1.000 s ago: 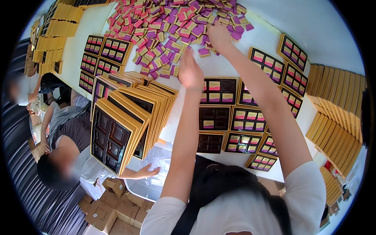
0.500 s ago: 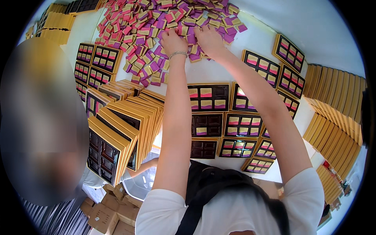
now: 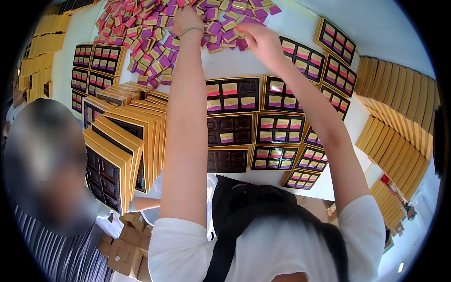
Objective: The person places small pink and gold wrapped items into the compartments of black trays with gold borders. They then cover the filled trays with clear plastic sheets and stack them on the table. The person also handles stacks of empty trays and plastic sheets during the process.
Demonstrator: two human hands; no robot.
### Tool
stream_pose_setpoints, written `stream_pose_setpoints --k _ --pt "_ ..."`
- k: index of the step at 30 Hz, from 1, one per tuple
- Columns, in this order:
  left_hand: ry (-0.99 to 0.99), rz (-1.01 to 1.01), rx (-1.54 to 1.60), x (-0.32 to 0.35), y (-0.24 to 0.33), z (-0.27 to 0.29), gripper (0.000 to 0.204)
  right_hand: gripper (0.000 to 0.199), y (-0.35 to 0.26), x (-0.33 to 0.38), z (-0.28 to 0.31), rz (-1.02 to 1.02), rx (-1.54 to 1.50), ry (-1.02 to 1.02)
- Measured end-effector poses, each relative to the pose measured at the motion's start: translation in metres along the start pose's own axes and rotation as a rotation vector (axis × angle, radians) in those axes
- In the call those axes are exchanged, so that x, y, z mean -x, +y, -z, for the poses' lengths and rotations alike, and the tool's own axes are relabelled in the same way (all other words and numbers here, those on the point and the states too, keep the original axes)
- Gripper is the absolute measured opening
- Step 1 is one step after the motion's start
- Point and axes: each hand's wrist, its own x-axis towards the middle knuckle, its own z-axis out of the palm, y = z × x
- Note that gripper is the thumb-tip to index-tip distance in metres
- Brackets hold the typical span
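A heap of small flat wrapped packets (image 3: 141,33), gold with pink or purple, spreads over the far part of the white table. My left hand (image 3: 187,22), with a chain bracelet at the wrist, reaches into it with curled fingers; what they grip is hidden. My right hand (image 3: 265,44) hovers at the heap's right edge, fingers drawn together, and what is at the fingertips is too small to name. Between my forearms lie gold-edged boxes with black trays. One box (image 3: 249,88) has a bare upper right compartment, another (image 3: 216,123) holds one packet, and the nearest box (image 3: 225,162) has bare compartments.
Filled boxes (image 3: 338,42) line the right side, and more (image 3: 105,60) lie at the left. A leaning stack of gold-edged boxes (image 3: 120,150) stands left of my arm. Gold stacks (image 3: 394,94) rise at far right. A blurred person is at left, above cardboard cartons (image 3: 124,256).
The view has shifted, so the table sits higher and further left. My right hand has come back from the packets to the heap's edge, apart from my left, which stays among them.
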Motion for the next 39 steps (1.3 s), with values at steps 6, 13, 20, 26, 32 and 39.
stream_pose_setpoints --k 6,13,20,26,32,39 --pt "0.277 -0.062 0.232 0.038 -0.014 0.033 0.023 0.028 -0.071 0.105 0.044 0.154 -0.014 -0.390" --pt "0.001 0.151 0.777 0.264 -0.057 0.077 0.012 0.025 -0.069 0.128 0.045 0.292 0.159 -0.276" --pt "0.280 0.339 0.486 0.336 -0.097 0.049 0.013 0.028 -0.077 0.128 0.032 0.237 0.319 -0.295" --pt "0.236 0.356 0.383 0.328 -0.094 0.025 0.021 0.036 -0.078 0.135 0.032 0.170 0.399 -0.410" --pt "0.154 0.308 0.118 0.333 -0.077 0.030 0.034 0.054 -0.093 0.135 0.033 0.096 0.477 -0.498" --pt "0.065 0.304 0.226 0.331 -0.085 0.025 0.038 0.066 -0.104 0.130 0.030 0.004 0.528 -0.614"
